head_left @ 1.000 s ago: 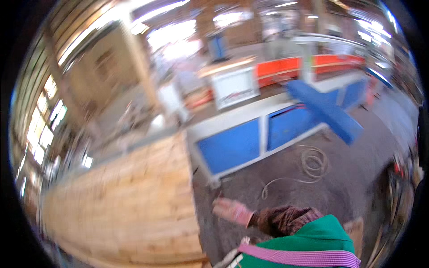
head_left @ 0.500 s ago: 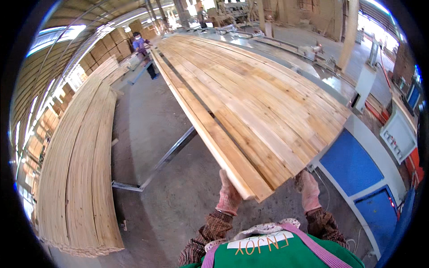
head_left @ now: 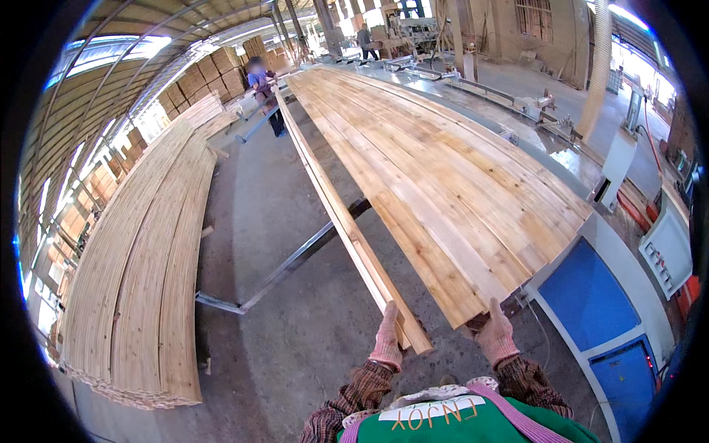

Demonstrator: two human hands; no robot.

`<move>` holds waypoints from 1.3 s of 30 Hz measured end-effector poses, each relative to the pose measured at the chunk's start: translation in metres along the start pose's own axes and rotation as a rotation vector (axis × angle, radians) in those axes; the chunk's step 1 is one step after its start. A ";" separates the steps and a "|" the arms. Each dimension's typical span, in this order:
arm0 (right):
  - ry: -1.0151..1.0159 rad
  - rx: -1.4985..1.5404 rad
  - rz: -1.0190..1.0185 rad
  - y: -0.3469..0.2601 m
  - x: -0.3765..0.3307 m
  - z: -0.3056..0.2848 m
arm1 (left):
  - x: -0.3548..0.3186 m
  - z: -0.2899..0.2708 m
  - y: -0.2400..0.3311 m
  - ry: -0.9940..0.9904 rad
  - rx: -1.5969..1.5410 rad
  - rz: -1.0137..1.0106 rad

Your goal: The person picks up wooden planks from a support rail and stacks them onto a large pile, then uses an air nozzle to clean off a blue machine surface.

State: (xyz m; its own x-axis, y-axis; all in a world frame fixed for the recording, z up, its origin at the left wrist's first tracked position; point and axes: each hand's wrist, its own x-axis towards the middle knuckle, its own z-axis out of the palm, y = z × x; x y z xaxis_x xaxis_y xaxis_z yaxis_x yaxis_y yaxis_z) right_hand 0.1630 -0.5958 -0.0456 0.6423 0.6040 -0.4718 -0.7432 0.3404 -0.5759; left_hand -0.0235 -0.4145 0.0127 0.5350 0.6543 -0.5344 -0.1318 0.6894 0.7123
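A wide layer of long pale wooden boards (head_left: 443, 184) lies on a long table, running away from me. One narrow plank (head_left: 332, 207) sits apart, off the layer's left edge and above the floor. My left hand (head_left: 387, 338), in a pink glove, grips its near end. My right hand (head_left: 495, 337), also gloved, is at the near end of the boards on the table, its fingertips against their underside. A person (head_left: 263, 85) stands at the plank's far end.
A tall stack of finished boards (head_left: 140, 295) fills the left side. A metal rail (head_left: 288, 262) lies on the concrete floor between stack and table. A blue and white machine cabinet (head_left: 598, 303) stands at my right, with another person (head_left: 365, 40) far back.
My view swung from the blue machine to the board table. Over the last half second the narrow plank has come away leftward from the layer, with my left hand on its end.
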 end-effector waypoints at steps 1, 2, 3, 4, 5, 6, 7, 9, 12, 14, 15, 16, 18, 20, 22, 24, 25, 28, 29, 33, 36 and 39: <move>0.007 0.059 0.069 -0.006 -0.011 0.017 | 0.013 -0.007 -0.007 -0.019 -0.041 0.010; 0.000 0.055 0.097 -0.004 -0.011 0.018 | 0.023 -0.014 -0.016 -0.038 -0.081 0.020; -0.007 0.058 0.119 -0.003 -0.008 0.017 | 0.021 -0.009 -0.013 -0.011 -0.081 -0.018; -0.015 0.061 0.141 -0.001 -0.005 0.017 | 0.019 -0.003 -0.010 0.016 -0.080 -0.056; -0.021 0.151 0.183 -0.003 -0.011 0.027 | 0.016 0.002 -0.007 0.046 -0.084 -0.089; -0.056 0.143 0.171 -0.003 -0.013 0.029 | 0.013 0.006 -0.005 0.063 -0.043 -0.091; -0.090 0.136 0.159 -0.002 -0.016 0.030 | 0.009 0.008 -0.003 0.081 -0.002 -0.094; -0.150 0.151 0.177 0.000 -0.023 0.036 | 0.008 0.007 -0.003 0.075 0.024 -0.091; -0.347 0.202 0.263 0.012 -0.014 0.025 | 0.013 0.000 -0.003 -0.022 -0.021 -0.058; -0.378 0.184 0.294 0.030 0.005 0.018 | -0.003 0.010 0.006 -0.095 -0.048 -0.040; -0.275 0.152 0.301 0.020 -0.013 0.049 | -0.017 0.021 0.011 0.108 0.020 -0.030; -0.182 0.115 0.311 0.008 -0.035 0.085 | -0.020 0.018 0.014 0.110 -0.002 -0.032; -0.139 0.251 0.416 -0.011 -0.054 0.110 | -0.023 0.010 0.015 0.100 -0.041 -0.051; -0.475 -0.156 0.299 -0.006 -0.057 0.092 | -0.017 0.005 0.009 0.055 -0.105 -0.113; -0.533 -0.508 0.283 0.006 -0.070 0.092 | -0.012 0.017 0.002 0.009 -0.167 -0.042; -0.412 -0.798 0.328 0.022 -0.061 0.078 | 0.004 0.011 -0.004 0.049 -0.091 -0.024; -0.386 -1.087 0.223 0.015 -0.053 0.060 | 0.002 0.007 -0.007 0.075 -0.032 0.024; 0.050 -0.436 0.299 -0.005 -0.027 -0.011 | -0.001 0.013 -0.003 0.111 0.025 -0.018; -0.023 -0.321 0.217 -0.017 -0.015 -0.027 | -0.001 0.015 -0.002 0.095 0.010 -0.026; -0.052 -0.111 0.040 -0.054 0.000 0.001 | -0.010 0.014 0.004 0.077 0.001 -0.058; 0.001 -0.016 0.088 -0.045 -0.001 0.017 | -0.002 0.002 -0.004 0.043 0.025 -0.014; 0.093 0.055 0.177 -0.029 -0.004 0.039 | -0.001 0.000 -0.003 0.006 0.041 -0.025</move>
State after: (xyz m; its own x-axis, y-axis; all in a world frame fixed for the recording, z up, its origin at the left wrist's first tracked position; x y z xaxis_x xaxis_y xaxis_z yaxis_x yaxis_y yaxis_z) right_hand 0.1749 -0.5797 -0.0009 0.5132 0.5893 -0.6239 -0.8536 0.2750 -0.4424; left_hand -0.0238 -0.4173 0.0106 0.5329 0.6391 -0.5546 -0.0841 0.6922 0.7168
